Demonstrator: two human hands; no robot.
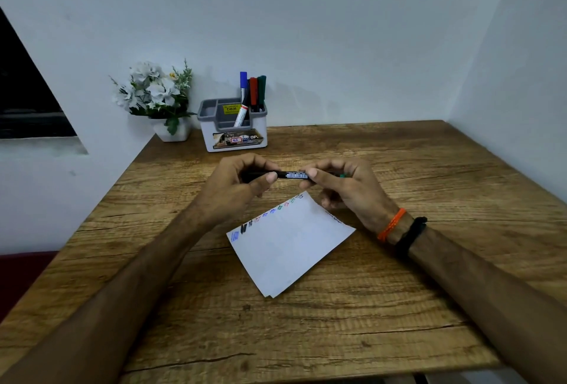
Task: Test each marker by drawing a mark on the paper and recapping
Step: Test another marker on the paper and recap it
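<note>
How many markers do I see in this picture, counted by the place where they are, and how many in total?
In the grey organiser, standing: 4 (blue cap, red cap, green cap, white barrel)
Held between left hand and right hand: 1 (black marker)
Total: 5

The desk has a wood-grain top and is set into a corner between two walls. A sheet of paper lies flat near its centre, turned at an angle. At the rear edge, against the wall, stand a grey-and-white organiser and, just beside it, a white flower pot.
</note>
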